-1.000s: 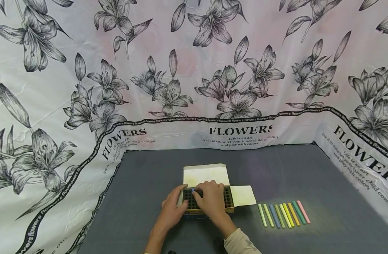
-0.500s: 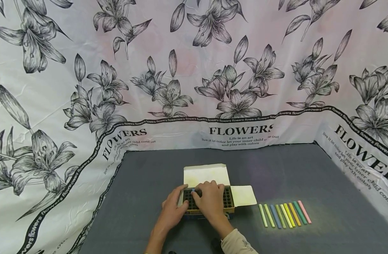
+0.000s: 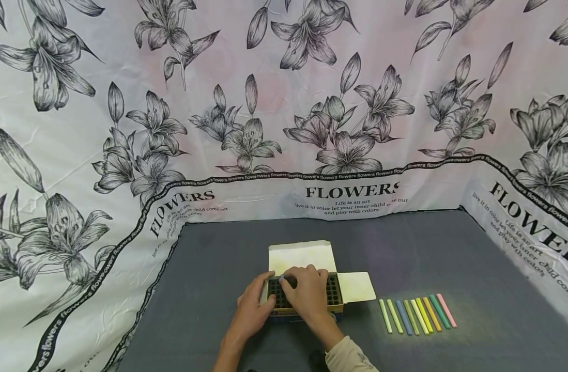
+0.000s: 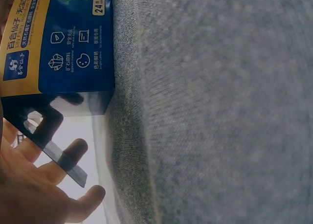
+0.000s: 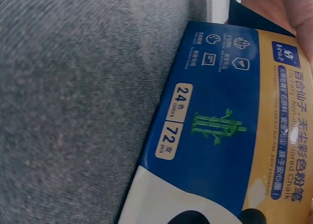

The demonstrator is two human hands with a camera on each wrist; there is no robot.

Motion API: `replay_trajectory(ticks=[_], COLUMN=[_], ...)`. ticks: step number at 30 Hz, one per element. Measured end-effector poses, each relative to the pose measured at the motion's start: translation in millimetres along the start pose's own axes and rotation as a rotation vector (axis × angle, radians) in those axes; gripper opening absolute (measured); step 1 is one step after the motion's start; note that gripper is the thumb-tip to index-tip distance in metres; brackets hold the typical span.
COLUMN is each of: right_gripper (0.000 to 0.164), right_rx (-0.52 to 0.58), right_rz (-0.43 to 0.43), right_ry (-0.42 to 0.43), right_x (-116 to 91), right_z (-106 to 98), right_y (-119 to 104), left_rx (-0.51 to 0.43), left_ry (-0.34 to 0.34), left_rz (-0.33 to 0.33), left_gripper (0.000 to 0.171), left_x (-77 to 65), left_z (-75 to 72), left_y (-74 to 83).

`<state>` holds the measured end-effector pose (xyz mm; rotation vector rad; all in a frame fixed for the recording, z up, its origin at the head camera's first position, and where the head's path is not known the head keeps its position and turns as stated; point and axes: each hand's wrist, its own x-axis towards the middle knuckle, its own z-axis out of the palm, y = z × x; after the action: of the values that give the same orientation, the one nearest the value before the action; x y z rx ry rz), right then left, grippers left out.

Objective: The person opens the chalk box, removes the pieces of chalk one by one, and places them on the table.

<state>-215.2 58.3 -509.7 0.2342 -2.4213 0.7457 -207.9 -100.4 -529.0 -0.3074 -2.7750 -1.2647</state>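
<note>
An open chalk box (image 3: 284, 311) sits on the dark grey table, its black holed tray facing up. My left hand (image 3: 252, 305) holds the box's left end, thumb at the front and a finger at the back corner. In the left wrist view, its fingers (image 4: 73, 153) spread behind the blue end flap. Over the tray, my right hand (image 3: 308, 294) pinches a stick of chalk at the back left, where a small blue tip (image 3: 281, 278) shows by the thumb. The rest of that stick is hidden. The right wrist view has the box's printed front (image 5: 215, 72).
Right of the box, several coloured chalk sticks (image 3: 416, 315) lie in a row. The box's lid (image 3: 302, 257) is folded back and a white side flap (image 3: 356, 286) sticks out right. A flower-printed sheet (image 3: 246, 196) surrounds the table's back and sides.
My right thumb and the blue tip have shifted very slightly left. My left hand keeps its hold on the box, and the row of chalk stays in place.
</note>
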Motion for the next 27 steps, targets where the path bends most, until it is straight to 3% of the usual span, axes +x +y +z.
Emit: replay_trajectory(ticks=[14,27], right_gripper=[0.008,0.01], right_rx=[0.198,0.352], right_rz=[-0.037,-0.073], right_ry=[0.091,0.139], right_x=[6,16], right_z=[-4,-20], right_y=[0,11], left_rx=[0.014,-0.009], left_ry=[0.01,-0.006], left_rz=[-0.008,-0.033], left_gripper=[0.053,0.051], left_x=[0.1,-1.4], left_z=[1.9,1.3], left_y=[-0.9,1.9])
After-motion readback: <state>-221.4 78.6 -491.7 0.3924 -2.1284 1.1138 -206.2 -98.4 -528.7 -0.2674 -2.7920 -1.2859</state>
